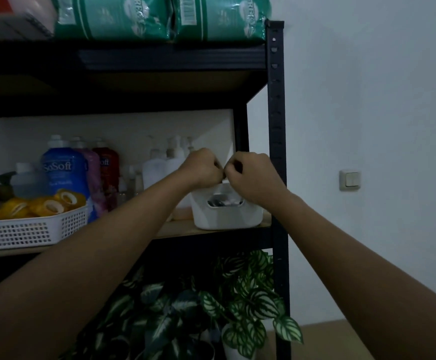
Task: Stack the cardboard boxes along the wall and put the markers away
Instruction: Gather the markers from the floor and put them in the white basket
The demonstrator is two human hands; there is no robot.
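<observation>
A white plastic bin stands at the right end of the middle shelf, with dark items dimly visible through its handle slot. Both my hands are held together just above the bin's rim. My left hand is curled into a fist, and my right hand is curled too, knuckles touching the left. What the fingers hold is hidden; no marker shows clearly. No cardboard box is in view.
A black metal rack post stands right of the bin. A white mesh basket with yellow tape rolls and several bottles fill the shelf's left. Green packs sit on top. Leafy plants stand below. A wall switch is to the right.
</observation>
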